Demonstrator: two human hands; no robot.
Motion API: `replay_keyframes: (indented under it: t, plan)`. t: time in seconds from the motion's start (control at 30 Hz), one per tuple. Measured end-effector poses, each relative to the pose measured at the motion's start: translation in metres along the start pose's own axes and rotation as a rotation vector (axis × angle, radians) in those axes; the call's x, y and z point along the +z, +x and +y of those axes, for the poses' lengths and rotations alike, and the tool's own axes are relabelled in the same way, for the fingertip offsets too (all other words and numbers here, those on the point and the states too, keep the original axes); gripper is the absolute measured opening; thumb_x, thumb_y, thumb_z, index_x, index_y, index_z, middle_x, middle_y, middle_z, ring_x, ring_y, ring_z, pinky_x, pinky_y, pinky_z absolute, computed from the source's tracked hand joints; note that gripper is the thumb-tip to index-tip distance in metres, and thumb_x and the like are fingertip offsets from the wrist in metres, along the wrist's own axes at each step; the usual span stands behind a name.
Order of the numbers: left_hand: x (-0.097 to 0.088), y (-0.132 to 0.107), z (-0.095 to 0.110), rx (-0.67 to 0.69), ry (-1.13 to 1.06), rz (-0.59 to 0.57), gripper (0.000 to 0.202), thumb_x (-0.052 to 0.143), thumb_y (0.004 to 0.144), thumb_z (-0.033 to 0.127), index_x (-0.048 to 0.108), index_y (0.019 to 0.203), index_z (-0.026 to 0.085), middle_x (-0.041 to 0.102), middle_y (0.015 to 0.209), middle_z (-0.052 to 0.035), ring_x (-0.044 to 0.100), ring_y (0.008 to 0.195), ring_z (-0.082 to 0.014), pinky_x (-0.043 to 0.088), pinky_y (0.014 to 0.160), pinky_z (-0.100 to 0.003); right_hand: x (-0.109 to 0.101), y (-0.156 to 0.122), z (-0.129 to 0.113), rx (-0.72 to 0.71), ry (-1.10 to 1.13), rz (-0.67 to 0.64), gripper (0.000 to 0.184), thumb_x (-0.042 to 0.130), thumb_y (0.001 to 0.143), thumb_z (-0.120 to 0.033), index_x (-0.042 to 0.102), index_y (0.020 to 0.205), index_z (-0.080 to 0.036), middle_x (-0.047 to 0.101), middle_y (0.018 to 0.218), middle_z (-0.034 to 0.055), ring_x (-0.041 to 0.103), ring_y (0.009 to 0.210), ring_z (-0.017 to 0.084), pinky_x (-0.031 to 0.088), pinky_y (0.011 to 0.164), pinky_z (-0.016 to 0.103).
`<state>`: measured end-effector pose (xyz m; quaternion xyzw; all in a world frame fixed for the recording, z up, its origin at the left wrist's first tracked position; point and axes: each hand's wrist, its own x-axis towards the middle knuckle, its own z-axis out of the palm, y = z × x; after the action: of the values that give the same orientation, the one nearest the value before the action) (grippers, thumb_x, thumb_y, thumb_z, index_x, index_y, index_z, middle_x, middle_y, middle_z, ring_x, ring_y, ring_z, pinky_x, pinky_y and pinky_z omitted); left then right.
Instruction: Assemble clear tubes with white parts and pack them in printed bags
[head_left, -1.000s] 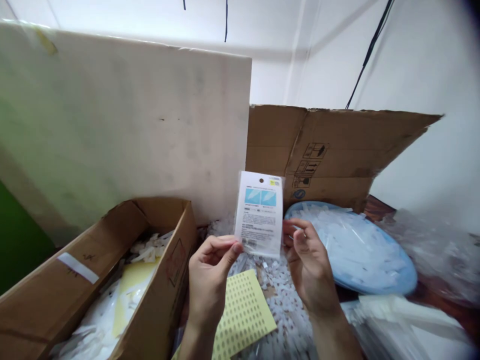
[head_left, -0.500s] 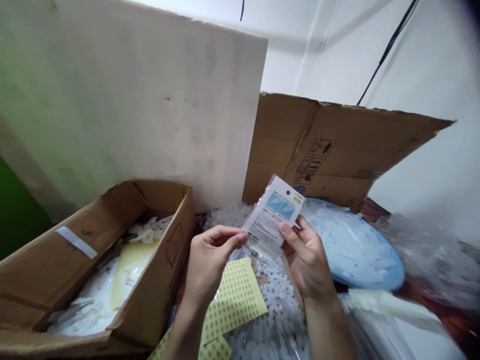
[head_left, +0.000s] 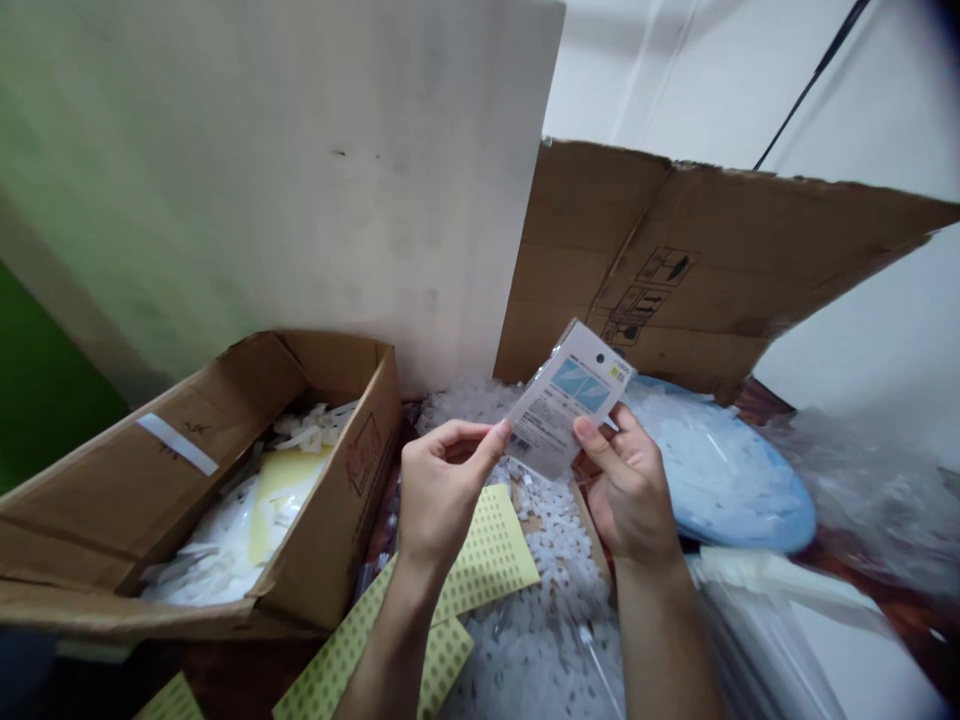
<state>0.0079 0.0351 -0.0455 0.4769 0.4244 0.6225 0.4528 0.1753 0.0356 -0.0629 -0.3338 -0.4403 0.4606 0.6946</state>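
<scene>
A white printed package card (head_left: 551,425) in a clear sleeve is tilted in front of me. It has a punched hole, blue pictures, small print, a barcode and a yellow label. My right hand (head_left: 630,485) grips its right edge, thumb on the printed face and fingers behind. At the card's lower left edge, my left hand (head_left: 450,485) is closed in a pinch; whether a small sticker is also between those fingertips is hidden. Below the hands lie yellow sheets of small oval stickers (head_left: 495,555) and many little white plastic pieces (head_left: 559,550).
To the left stands an open cardboard box (head_left: 337,520) holding white pieces and yellow sheets. A blue round tray (head_left: 801,515) heaped with translucent pieces lies on the right. Clear plastic bags (head_left: 780,625) are in front of it. A cardboard panel (head_left: 577,235) leans behind.
The view has tilted down and shifted a little, so more of the sticker sheets shows. Both hands still hold the card in much the same grip.
</scene>
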Motion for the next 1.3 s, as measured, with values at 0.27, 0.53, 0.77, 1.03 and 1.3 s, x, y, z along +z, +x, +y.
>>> replay_keyframes:
  t: [0.27, 0.53, 0.77, 1.03, 1.3]
  plan:
    - [-0.001, 0.000, -0.001, -0.037, 0.010, -0.001, 0.021, 0.086, 0.077, 0.037, 0.082, 0.076, 0.016, 0.077, 0.070, -0.0067, 0.070, 0.063, -0.0158, 0.055, 0.061, -0.023, -0.001, -0.001, -0.001, -0.010, -0.061, -0.005, 0.042, 0.074, 0.092, -0.037, 0.062, 0.132, -0.027, 0.072, 0.130, 0.0087, 0.064, 0.127, 0.032, 0.058, 0.099, 0.048]
    - [0.000, 0.001, -0.002, -0.046, 0.018, -0.002, 0.024, 0.086, 0.077, 0.039, 0.082, 0.074, 0.016, 0.075, 0.067, -0.0061, 0.068, 0.063, -0.0156, 0.053, 0.060, -0.023, -0.001, -0.001, -0.001, -0.027, -0.094, 0.004, 0.044, 0.076, 0.090, -0.040, 0.063, 0.131, -0.027, 0.074, 0.128, 0.0092, 0.066, 0.124, 0.032, 0.058, 0.100, 0.048]
    - [0.000, 0.000, -0.005, -0.048, 0.037, 0.015, 0.030, 0.086, 0.077, 0.042, 0.078, 0.068, 0.014, 0.073, 0.063, -0.0046, 0.064, 0.059, -0.0139, 0.050, 0.058, -0.022, 0.001, -0.001, -0.004, -0.040, -0.033, -0.004, 0.044, 0.080, 0.088, -0.038, 0.066, 0.128, -0.025, 0.075, 0.125, 0.0108, 0.067, 0.121, 0.033, 0.058, 0.098, 0.048]
    - [-0.007, 0.002, -0.004, -0.072, 0.052, -0.056, 0.036, 0.084, 0.078, 0.047, 0.077, 0.065, 0.015, 0.071, 0.060, -0.0048, 0.064, 0.055, -0.0145, 0.049, 0.058, -0.023, 0.002, -0.001, -0.006, -0.029, -0.035, -0.019, 0.036, 0.080, 0.087, -0.040, 0.070, 0.118, -0.025, 0.077, 0.122, 0.0092, 0.071, 0.114, 0.033, 0.060, 0.094, 0.047]
    - [-0.013, 0.004, 0.008, -0.096, 0.019, -0.209, 0.025, 0.089, 0.074, 0.037, 0.083, 0.084, 0.015, 0.080, 0.079, -0.0086, 0.072, 0.071, -0.0175, 0.056, 0.069, -0.024, 0.004, 0.000, -0.009, -0.004, 0.032, 0.023, 0.040, 0.080, 0.087, -0.044, 0.069, 0.118, -0.022, 0.076, 0.122, 0.0099, 0.071, 0.115, 0.033, 0.061, 0.093, 0.045]
